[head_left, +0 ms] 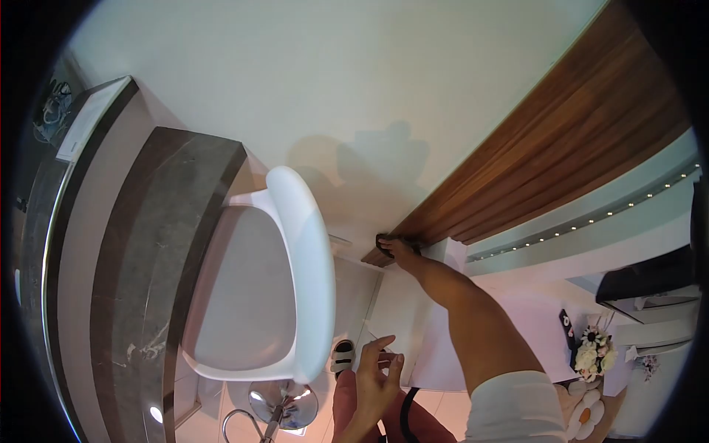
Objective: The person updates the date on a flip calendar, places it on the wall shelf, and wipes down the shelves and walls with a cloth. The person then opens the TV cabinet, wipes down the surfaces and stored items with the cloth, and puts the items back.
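My right hand (401,252), at the end of a bare forearm with a white sleeve, is closed round a small black object (383,244). It presses this object against the lower end of the brown wood panel (517,148). Fingers cover much of the object, so its shape cannot be made out. Lower down, my left hand (380,375) hangs in front of my legs, its fingers loosely bent and apart, with nothing seen in it.
A white bar chair (314,273) with a chrome base (284,404) stands left, beside a dark marble counter (166,199). At the right are a pinkish-white surface (509,295), white flowers (593,354), a black phone-like item (567,329) and a light strip (576,227).
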`<state>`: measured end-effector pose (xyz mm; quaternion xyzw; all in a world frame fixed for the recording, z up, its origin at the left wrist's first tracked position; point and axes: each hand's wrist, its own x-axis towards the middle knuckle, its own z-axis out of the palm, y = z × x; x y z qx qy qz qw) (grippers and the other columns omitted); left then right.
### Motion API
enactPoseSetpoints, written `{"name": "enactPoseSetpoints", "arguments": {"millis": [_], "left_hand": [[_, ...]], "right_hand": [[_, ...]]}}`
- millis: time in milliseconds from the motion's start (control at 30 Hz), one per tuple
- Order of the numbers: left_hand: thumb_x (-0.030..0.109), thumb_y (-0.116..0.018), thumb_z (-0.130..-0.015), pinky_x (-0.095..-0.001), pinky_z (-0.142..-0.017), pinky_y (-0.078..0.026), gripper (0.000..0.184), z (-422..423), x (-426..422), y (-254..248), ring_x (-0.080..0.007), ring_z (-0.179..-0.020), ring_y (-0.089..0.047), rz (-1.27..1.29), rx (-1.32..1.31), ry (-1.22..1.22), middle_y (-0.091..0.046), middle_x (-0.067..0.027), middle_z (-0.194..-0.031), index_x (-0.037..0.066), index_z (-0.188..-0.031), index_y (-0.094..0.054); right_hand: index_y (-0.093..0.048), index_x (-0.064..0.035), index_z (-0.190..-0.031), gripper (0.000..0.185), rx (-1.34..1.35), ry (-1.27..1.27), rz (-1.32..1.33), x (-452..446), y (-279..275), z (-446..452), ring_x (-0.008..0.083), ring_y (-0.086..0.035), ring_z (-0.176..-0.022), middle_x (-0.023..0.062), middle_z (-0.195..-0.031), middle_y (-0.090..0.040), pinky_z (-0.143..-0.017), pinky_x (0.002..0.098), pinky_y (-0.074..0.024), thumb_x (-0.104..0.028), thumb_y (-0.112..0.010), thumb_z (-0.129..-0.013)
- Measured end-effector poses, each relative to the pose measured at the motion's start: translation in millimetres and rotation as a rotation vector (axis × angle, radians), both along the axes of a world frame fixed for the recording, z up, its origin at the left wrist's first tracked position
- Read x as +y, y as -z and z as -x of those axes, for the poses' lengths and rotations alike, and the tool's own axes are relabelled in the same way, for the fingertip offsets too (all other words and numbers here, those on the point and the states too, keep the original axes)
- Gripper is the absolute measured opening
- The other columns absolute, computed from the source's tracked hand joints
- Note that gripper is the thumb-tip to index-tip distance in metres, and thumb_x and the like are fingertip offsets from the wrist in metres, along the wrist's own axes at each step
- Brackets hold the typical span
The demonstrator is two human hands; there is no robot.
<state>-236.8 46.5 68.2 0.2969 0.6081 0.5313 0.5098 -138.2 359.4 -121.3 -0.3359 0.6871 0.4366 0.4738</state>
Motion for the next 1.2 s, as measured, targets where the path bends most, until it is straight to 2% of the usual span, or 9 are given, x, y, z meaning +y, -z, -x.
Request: {"name": "enactPoseSetpoints", "arguments": {"millis": [233, 267, 300, 533, 833, 900, 933, 1100, 1200], "left_hand": [[0.006, -0.06, -0.086, -0.0279, -0.076, -0.051, 0.034, 0, -2, 52, -0.0171, -0.087, -0.063, 0.231, -0.003, -0.093, -0.062, -0.0143, -0.091, -0.003, -0.115, -0.048], [0.0, -0.051, -0.086, -0.0278, -0.086, -0.043, 0.031, -3, -6, 57, -0.0187, -0.102, -0.051, 0.268, -0.043, -0.122, -0.049, -0.0125, -0.124, 0.004, -0.117, -0.05], [0.0, -0.051, -0.086, -0.0278, -0.086, -0.043, 0.031, -3, -3, 62, -0.0187, -0.102, -0.051, 0.269, -0.028, -0.126, -0.049, -0.0125, -0.124, 0.004, -0.117, -0.05], [0.01, -0.055, -0.088, -0.0246, -0.061, -0.047, 0.028, -12, 24, 70, -0.0122, -0.081, -0.053, 0.452, 0.05, -0.276, -0.058, -0.0115, -0.09, 0.004, -0.115, -0.05], [0.013, -0.056, -0.089, -0.0224, -0.059, -0.046, 0.029, 0, 23, 120, -0.0114, -0.078, -0.053, 0.438, 0.054, -0.281, -0.058, -0.0102, -0.086, 0.005, -0.116, -0.05], [0.014, -0.056, -0.089, -0.0218, -0.058, -0.045, 0.029, -5, 18, 108, -0.0112, -0.078, -0.053, 0.415, 0.007, -0.262, -0.058, -0.0099, -0.085, 0.006, -0.116, -0.05], [0.012, -0.055, -0.09, -0.0212, -0.055, -0.044, 0.028, -6, 15, 104, -0.0109, -0.078, -0.054, 0.398, -0.005, -0.235, -0.057, -0.0079, -0.089, 0.006, -0.117, -0.049], [0.006, -0.05, -0.091, -0.0198, -0.058, -0.043, 0.029, -16, -1, 67, -0.0094, -0.08, -0.052, 0.244, -0.135, -0.178, -0.055, -0.0059, -0.097, 0.006, -0.12, -0.047], [0.005, -0.053, -0.089, -0.0318, -0.085, -0.044, 0.037, -14, -14, 29, -0.021, -0.098, -0.052, 0.182, -0.074, -0.069, -0.052, -0.0143, -0.112, 0.005, -0.125, -0.047]], "right_hand": [[-0.058, -0.0149, -0.117, 0.045, -0.291, -0.516, -0.015, 14, 99, -2, 0.0221, -0.022, -0.13, -0.0011, -0.131, -0.046, -0.108, 0.0415, -0.0095, -0.036, -0.06, -0.078], [-0.058, -0.0146, -0.117, 0.046, -0.328, -0.593, -0.023, 13, 110, 0, 0.022, -0.023, -0.13, -0.0008, -0.13, -0.046, -0.108, 0.041, -0.0106, -0.036, -0.06, -0.077], [-0.058, -0.0144, -0.117, 0.046, -0.366, -0.669, -0.037, 16, 119, 1, 0.022, -0.024, -0.129, -0.0004, -0.13, -0.047, -0.107, 0.0405, -0.0118, -0.036, -0.061, -0.076], [-0.059, -0.0127, -0.114, 0.05, -0.608, -1.168, -0.174, 19, 207, 28, 0.0216, -0.032, -0.124, 0.0019, -0.124, -0.052, -0.104, 0.0372, -0.0198, -0.037, -0.068, -0.071], [-0.06, -0.0106, -0.111, 0.055, -1.007, -1.79, -0.382, -22, 327, 47, 0.021, -0.041, -0.117, 0.005, -0.116, -0.058, -0.099, 0.0329, -0.0301, -0.038, -0.076, -0.065], [-0.061, -0.0101, -0.11, 0.057, -1.156, -1.919, -0.406, -16, 463, 11, 0.0209, -0.043, -0.115, 0.0057, -0.114, -0.059, -0.098, 0.0319, -0.0324, -0.038, -0.078, -0.064], [-0.063, -0.0084, -0.101, 0.046, -1.151, -1.856, -0.223, -9, 508, 23, 0.017, -0.051, -0.101, 0.006, -0.088, -0.063, -0.09, 0.027, -0.0386, -0.03, -0.08, -0.063], [-0.064, -0.0084, -0.099, 0.043, -1.082, -2.016, -0.323, 20, 357, -8, 0.0163, -0.052, -0.097, 0.0054, -0.087, -0.063, -0.088, 0.0272, -0.0392, -0.029, -0.079, -0.064], [-0.065, -0.0083, -0.097, 0.04, -1.012, -2.142, -0.421, 29, 241, 4, 0.0157, -0.053, -0.095, 0.0049, -0.086, -0.063, -0.087, 0.0274, -0.0396, -0.029, -0.078, -0.065]]}}
